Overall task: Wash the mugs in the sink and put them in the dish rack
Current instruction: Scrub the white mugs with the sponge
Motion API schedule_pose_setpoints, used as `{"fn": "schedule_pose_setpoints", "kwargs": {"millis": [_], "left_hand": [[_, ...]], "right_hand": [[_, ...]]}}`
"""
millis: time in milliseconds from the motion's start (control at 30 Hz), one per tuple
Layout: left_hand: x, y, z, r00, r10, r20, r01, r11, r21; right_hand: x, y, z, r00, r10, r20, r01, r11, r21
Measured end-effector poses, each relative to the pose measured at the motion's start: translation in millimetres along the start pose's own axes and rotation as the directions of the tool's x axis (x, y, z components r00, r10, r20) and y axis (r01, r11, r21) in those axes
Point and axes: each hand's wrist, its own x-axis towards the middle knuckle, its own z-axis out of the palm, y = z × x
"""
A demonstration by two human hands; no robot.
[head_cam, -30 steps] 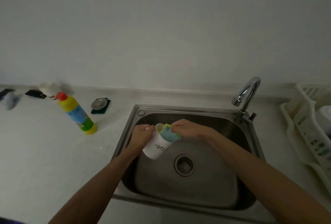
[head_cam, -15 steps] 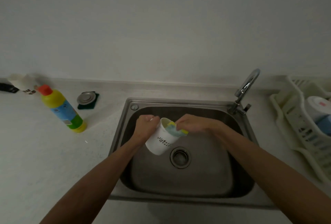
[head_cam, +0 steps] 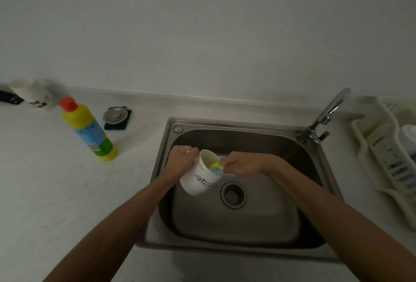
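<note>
Mug (head_cam: 199,174) tilted over sink (head_cam: 236,124), mouth facing right. My left hand (head_cam: 180,162) curls round its left side, handle likely; my right hand (head_cam: 242,164) pinches sponge (head_cam: 216,167) inside the rim. Probably wet, slick, breakable; handle seems safest hold.

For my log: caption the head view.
Left hand holds white mug over sink while right hand holds sponge inside it.
</note>
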Motion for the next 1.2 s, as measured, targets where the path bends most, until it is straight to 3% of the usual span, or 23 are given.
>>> {"fn": "schedule_pose_setpoints", "kwargs": {"millis": [67, 133, 200, 267, 300, 367, 433, 533, 600, 767, 867, 1100, 1167, 1200], "left_hand": [[-5, 4, -4, 0.998, -0.010, 0.062, 0.010, 1.000, -0.012], [-10, 8, -5, 0.984, -0.009, 0.178, 0.008, 1.000, 0.005], [-14, 10, -8, 0.966, -0.017, 0.259, 0.017, 1.000, 0.000], [-17, 12, -11, 0.954, -0.026, 0.297, 0.040, 0.998, -0.042], [-18, 13, -11, 0.949, -0.031, 0.315, 0.051, 0.997, -0.057], [-20, 17, -11, 0.941, -0.041, 0.336, 0.073, 0.994, -0.083], [-21, 20, -9, 0.939, -0.054, 0.340, 0.091, 0.991, -0.094], [-28, 23, -2, 0.932, -0.071, 0.355, 0.119, 0.986, -0.113], [-33, 27, 5, 0.919, -0.061, 0.390, 0.134, 0.977, -0.164], [-32, 32, 10, 0.918, -0.074, 0.390, 0.160, 0.968, -0.195], [-34, 32, 19, 0.922, -0.072, 0.381, 0.153, 0.971, -0.186], [-38, 34, 29, 0.917, -0.089, 0.389, 0.167, 0.971, -0.171], [-39, 37, 32, 0.925, -0.088, 0.369, 0.157, 0.974, -0.161], [-38, 38, 32, 0.936, -0.090, 0.340, 0.151, 0.975, -0.160]], "right_hand": [[-7, 2, 2, 0.998, 0.011, 0.063, 0.007, 0.959, -0.285], [-11, 1, 7, 0.994, 0.029, 0.108, 0.045, 0.780, -0.624], [-12, 1, 12, 0.993, -0.052, 0.106, 0.117, 0.557, -0.822], [-8, 1, 10, 0.983, -0.133, 0.126, 0.166, 0.351, -0.922], [-7, 2, 7, 0.983, -0.143, 0.119, 0.161, 0.328, -0.931], [-8, 3, 2, 0.946, -0.250, 0.208, 0.244, 0.125, -0.962], [-14, 2, -5, 0.903, -0.336, 0.267, 0.288, 0.013, -0.958], [-25, -2, -13, 0.844, -0.462, 0.273, 0.293, -0.030, -0.956], [-30, -7, -12, 0.832, -0.464, 0.305, 0.334, -0.021, -0.942], [-49, 7, -23, 0.899, -0.369, 0.237, 0.282, 0.073, -0.957], [-51, -8, -21, 0.865, -0.397, 0.306, 0.306, -0.065, -0.950], [-68, -3, -36, 0.843, -0.402, 0.357, 0.345, -0.105, -0.933], [-66, 3, -32, 0.862, -0.378, 0.337, 0.351, -0.033, -0.936], [-68, 7, -30, 0.904, -0.331, 0.270, 0.318, 0.099, -0.943]]}}
